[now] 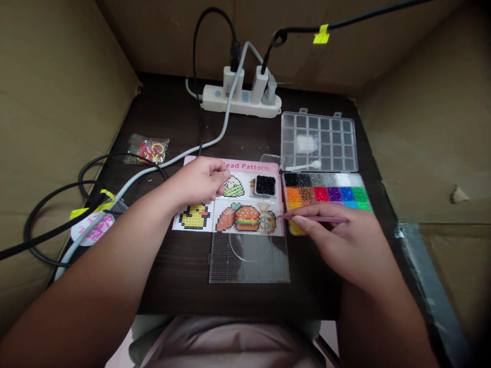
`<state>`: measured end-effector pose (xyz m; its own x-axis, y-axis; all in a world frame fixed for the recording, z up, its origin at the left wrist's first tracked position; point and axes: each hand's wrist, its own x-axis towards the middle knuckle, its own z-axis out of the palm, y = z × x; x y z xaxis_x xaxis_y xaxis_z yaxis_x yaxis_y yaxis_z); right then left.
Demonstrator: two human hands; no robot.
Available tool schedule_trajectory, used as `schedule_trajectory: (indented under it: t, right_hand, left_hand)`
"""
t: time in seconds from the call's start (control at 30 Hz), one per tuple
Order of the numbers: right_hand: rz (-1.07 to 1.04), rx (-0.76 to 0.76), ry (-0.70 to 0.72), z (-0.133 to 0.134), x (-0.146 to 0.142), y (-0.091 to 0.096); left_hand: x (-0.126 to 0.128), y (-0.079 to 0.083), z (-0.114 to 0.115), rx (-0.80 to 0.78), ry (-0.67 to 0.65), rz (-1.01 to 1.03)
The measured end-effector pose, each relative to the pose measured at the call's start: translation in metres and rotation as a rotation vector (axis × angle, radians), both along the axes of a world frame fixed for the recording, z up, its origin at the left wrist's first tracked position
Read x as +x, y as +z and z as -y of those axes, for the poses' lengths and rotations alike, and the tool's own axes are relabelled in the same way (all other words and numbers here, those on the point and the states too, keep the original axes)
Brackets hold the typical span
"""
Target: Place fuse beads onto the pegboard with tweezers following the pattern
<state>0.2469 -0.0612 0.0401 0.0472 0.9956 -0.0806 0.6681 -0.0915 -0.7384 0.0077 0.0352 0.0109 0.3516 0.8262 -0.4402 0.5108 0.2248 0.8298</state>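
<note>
**Tweezers poised, pegboard bare**

The right hand (326, 236) pinches slim pink tweezers (318, 219) in a narrow grip, their tip just at the right edge of the bead pattern sheet (245, 166), beside the colour-sorted bead tray (364, 180). The left hand (199, 180) rests empty on the sheet, near a small cup of black beads (265, 185). The clear pegboard (249, 267) nearer by shows no beads (all seem still in tray and cup).

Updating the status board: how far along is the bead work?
Done: black beads sit in a small dish on the pattern sheet. In hand: the right hand holds pink tweezers, tips at the sheet; the left hand rests on it. Left: the clear pegboard shows no placed beads that I can see.
</note>
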Motion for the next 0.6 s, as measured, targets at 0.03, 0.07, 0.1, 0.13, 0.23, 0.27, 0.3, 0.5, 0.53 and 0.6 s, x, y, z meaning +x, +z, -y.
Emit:
schedule_trajectory:
  t: [0.03,0.07,0.1,0.13,0.23,0.27,0.3,0.5,0.53,0.6]
  right_hand:
    - [-0.007,-0.019,0.003,0.0000,-0.0002,0.0005]
    - [-0.013,-0.038,0.006,-0.0001,-0.0006,0.0009]
    - [-0.015,-0.053,0.007,-0.0002,-0.0009,0.0013]
    - [-0.015,-0.064,0.008,-0.0003,-0.0013,0.0016]
    - [-0.013,-0.064,0.002,-0.0007,-0.0022,0.0022]
    - [-0.012,-0.061,0.000,-0.0009,-0.0024,0.0024]
    - [-0.011,-0.059,0.000,-0.0011,-0.0025,0.0024]
    - [0.006,-0.057,0.010,-0.0016,-0.0024,0.0008]
    - [0.010,-0.057,0.014,-0.0016,-0.0022,0.0004]
    - [0.015,-0.054,0.019,-0.0014,-0.0016,0.0001]
  left_hand:
    - [-0.0001,-0.0005,0.0001,0.003,0.003,0.005]
    - [-0.0002,-0.0010,0.0003,0.004,0.006,0.012]
    - [-0.0002,-0.0013,0.0004,0.005,0.010,0.019]
    - [-0.0002,-0.0016,0.0005,0.003,0.015,0.023]
    - [0.0001,-0.0020,0.0006,0.000,0.021,0.021]
    - [0.0002,-0.0020,0.0006,0.000,0.022,0.019]
    - [0.0002,-0.0021,0.0006,-0.001,0.023,0.017]
    - [0.0003,-0.0016,0.0004,-0.011,0.023,0.023]
    - [0.0003,-0.0015,0.0004,-0.012,0.023,0.023]
    - [0.0005,-0.0009,0.0004,-0.010,0.022,0.021]
